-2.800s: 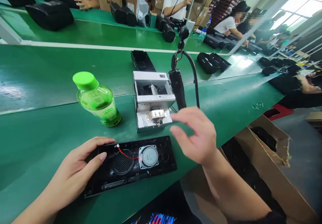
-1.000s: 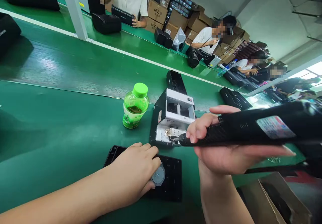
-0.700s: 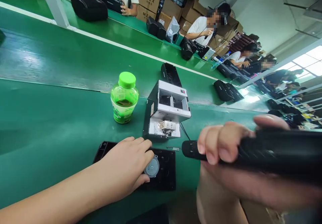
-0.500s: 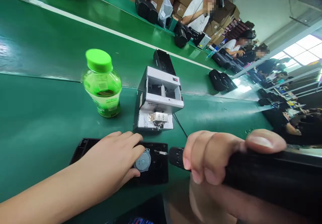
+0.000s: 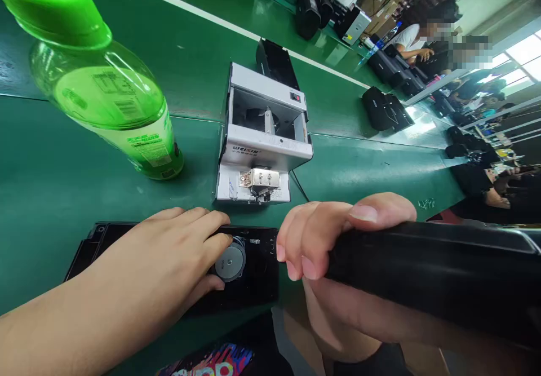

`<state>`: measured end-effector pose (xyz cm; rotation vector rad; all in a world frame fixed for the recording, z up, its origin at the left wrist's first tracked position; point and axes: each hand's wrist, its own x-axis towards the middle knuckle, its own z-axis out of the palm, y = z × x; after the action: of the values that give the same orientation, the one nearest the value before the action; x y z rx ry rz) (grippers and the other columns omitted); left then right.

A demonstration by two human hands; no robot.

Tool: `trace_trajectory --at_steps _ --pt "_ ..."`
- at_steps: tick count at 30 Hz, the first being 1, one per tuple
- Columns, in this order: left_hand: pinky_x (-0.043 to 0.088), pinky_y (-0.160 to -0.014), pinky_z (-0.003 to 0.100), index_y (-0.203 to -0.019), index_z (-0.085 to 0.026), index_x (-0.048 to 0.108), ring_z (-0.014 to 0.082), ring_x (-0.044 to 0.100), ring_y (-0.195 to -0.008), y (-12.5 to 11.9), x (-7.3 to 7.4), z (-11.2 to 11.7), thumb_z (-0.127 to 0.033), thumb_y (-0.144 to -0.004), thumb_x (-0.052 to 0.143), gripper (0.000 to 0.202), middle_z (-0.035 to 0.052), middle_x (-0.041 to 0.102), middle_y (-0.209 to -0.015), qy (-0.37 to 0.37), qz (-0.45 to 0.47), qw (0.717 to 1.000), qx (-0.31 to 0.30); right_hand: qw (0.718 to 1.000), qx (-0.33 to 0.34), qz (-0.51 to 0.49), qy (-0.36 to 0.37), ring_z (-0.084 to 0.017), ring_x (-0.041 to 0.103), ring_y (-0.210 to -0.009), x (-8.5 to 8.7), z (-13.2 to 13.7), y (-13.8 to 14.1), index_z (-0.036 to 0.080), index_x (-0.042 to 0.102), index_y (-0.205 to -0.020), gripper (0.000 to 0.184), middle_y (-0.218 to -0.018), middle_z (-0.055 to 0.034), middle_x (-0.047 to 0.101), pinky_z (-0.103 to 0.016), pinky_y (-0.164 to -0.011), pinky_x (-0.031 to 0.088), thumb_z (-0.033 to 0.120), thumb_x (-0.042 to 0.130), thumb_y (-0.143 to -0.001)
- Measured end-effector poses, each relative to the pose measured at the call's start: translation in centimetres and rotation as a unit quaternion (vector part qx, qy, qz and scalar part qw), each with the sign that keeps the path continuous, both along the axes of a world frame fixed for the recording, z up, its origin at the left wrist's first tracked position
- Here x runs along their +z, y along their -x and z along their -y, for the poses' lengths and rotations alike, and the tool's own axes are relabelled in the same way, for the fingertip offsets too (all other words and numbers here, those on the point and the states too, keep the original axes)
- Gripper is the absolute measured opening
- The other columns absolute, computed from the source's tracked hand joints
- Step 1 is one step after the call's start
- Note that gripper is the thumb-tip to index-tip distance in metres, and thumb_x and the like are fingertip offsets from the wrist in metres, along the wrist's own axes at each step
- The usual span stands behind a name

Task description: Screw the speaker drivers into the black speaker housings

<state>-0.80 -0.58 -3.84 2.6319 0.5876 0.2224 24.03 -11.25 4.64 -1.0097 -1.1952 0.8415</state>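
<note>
My left hand [image 5: 156, 249] lies flat on a black speaker panel [image 5: 257, 274], its fingertips against the round metal speaker driver [image 5: 230, 262]. My right hand [image 5: 333, 252] is shut around a black electric screwdriver [image 5: 426, 269], whose grip runs off to the right. My right fingers hide the screwdriver's tip, which is close to the panel's right part. Behind the panel stands a silver-white WEIXIN screw feeder [image 5: 264, 139]. A green-capped plastic bottle [image 5: 101, 83] stands very near the camera on the left, tilted by the wide lens.
A black speaker housing [image 5: 274, 63] lies behind the feeder, and another black housing pair [image 5: 386, 111] sits on the green bench to the right. Loose small parts [image 5: 426, 203] lie near the bench edge. Co-workers sit at benches beyond.
The screwdriver has come down from near the feeder to just beside the panel, with my right hand closer to my left. My left hand stays on the panel while the view tilts nearer the bottle.
</note>
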Motion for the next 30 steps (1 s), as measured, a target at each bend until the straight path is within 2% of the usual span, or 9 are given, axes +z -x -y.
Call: trace_trajectory --at_steps 3,10,17,20,24,30 --pt "0.064 -0.095 0.058 -0.113 -0.034 0.089 0.0408 0.085 -0.115 0.0 0.2 -0.1 -0.034 -0.087 0.109 0.033 0.0064 0.09 -0.128 -0.002 -0.005 1.0 -0.005 1.0 -0.007 0.001 -0.001 -0.023 0.076 -0.058 0.1 -0.1 0.2 0.047 0.092 -0.135 0.033 -0.075 0.0046 0.077 -0.042 -0.06 0.07 0.067 0.068 -0.129" --pt "0.066 -0.091 0.061 -0.108 -0.032 0.089 0.0408 0.084 -0.107 -0.8 0.9 0.3 -0.038 -0.085 0.115 0.035 0.0072 0.089 -0.121 -0.003 -0.028 1.0 -0.011 0.999 -0.04 -0.015 0.002 -0.022 0.073 -0.057 0.0 -0.4 1.0 0.043 0.095 -0.129 0.035 -0.073 0.0044 0.073 -0.04 -0.057 0.068 0.063 0.066 -0.13" --pt "0.067 -0.098 0.058 -0.112 -0.032 0.091 0.0403 0.085 -0.115 -1.0 1.6 0.1 -0.035 -0.09 0.111 0.031 0.0088 0.089 -0.131 -0.001 -0.065 0.998 -0.011 1.0 -0.001 0.02 -0.003 -0.022 0.075 -0.057 -0.6 -0.5 1.0 0.046 0.095 -0.131 0.033 -0.073 0.0044 0.079 -0.041 -0.059 0.07 0.063 0.067 -0.129" --pt "0.067 -0.099 0.059 -0.117 -0.031 0.091 0.04 0.085 -0.116 -1.2 1.7 0.0 -0.036 -0.09 0.111 0.034 0.0088 0.089 -0.135 -0.005 -0.08 0.997 -0.01 1.0 -0.009 0.012 -0.024 -0.02 0.072 -0.057 -0.9 -0.7 1.8 0.043 0.096 -0.129 0.029 -0.073 0.0053 0.078 -0.041 -0.06 0.066 0.06 0.073 -0.129" --pt "0.065 -0.095 0.058 -0.117 -0.03 0.091 0.0403 0.086 -0.115 -1.4 2.0 -0.2 -0.035 -0.088 0.113 0.036 0.0092 0.089 -0.139 -0.006 -0.075 0.997 -0.011 0.999 -0.017 -0.007 -0.034 -0.019 0.07 -0.055 -1.4 -1.0 2.5 0.039 0.098 -0.125 0.029 -0.073 0.0053 0.078 -0.041 -0.059 0.062 0.063 0.083 -0.123" --pt "0.064 -0.097 0.058 -0.119 -0.03 0.091 0.0411 0.087 -0.119 -1.8 2.8 -0.4 -0.034 -0.09 0.113 0.037 0.009 0.09 -0.139 0.005 -0.111 0.994 -0.009 0.999 -0.005 -0.034 -0.032 -0.022 0.066 -0.055 -1.9 -1.7 3.0 0.037 0.099 -0.121 0.03 -0.069 0.003 0.077 -0.042 -0.056 0.057 0.063 0.084 -0.122"
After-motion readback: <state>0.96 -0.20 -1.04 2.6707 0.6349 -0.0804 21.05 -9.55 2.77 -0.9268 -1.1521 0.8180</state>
